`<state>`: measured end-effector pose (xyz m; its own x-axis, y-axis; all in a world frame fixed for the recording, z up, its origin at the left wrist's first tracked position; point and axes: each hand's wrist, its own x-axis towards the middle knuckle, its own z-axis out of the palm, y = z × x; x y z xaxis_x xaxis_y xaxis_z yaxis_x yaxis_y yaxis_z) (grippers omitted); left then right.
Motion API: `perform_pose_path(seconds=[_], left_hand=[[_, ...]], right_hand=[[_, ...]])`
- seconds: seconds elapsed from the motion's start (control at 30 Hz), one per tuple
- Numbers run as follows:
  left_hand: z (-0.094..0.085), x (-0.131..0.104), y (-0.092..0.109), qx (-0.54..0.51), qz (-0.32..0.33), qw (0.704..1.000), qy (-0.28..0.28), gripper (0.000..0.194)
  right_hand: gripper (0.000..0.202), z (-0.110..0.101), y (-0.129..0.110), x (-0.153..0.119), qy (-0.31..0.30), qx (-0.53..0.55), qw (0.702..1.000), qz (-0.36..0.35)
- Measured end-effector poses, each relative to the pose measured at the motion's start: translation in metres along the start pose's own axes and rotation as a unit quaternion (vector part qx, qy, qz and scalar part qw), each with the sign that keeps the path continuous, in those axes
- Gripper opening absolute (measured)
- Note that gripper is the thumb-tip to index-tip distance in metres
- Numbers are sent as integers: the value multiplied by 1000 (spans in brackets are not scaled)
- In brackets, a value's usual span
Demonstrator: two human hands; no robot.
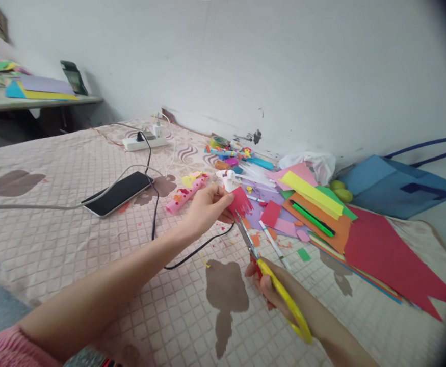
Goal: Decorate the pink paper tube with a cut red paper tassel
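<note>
Between the thumb and fingers of my left hand is a small piece of red paper, its right edge cut into thin fringe strips. My right hand grips yellow-handled scissors by the handles. The blade tips point up at the paper's lower edge, and I cannot tell whether they touch it. Just left of the paper lies a rolled pink paper tube with red and yellow decorations. To the right, a red paper rectangle and a white pen-like stick lie among paper scraps.
A phone and a power strip with cables lie at left. Coloured paper sheets, a green marker and a blue bag are at right. A black cable runs below my left wrist.
</note>
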<state>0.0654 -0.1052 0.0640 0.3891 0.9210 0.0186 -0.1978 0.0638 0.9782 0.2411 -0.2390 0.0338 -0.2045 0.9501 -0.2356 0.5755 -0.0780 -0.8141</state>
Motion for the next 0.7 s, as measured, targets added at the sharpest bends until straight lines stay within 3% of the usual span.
perform_pose_path(seconds=[0.43, 0.7], left_hand=[[0, 1, -2, 4, 0, 1000, 6, 16], [2, 0, 1, 5, -14, 1000, 13, 16]], right_hand=[[60, 1, -13, 0, 12, 4, 1000, 3], [61, 0, -7, -1, 11, 26, 998, 51]])
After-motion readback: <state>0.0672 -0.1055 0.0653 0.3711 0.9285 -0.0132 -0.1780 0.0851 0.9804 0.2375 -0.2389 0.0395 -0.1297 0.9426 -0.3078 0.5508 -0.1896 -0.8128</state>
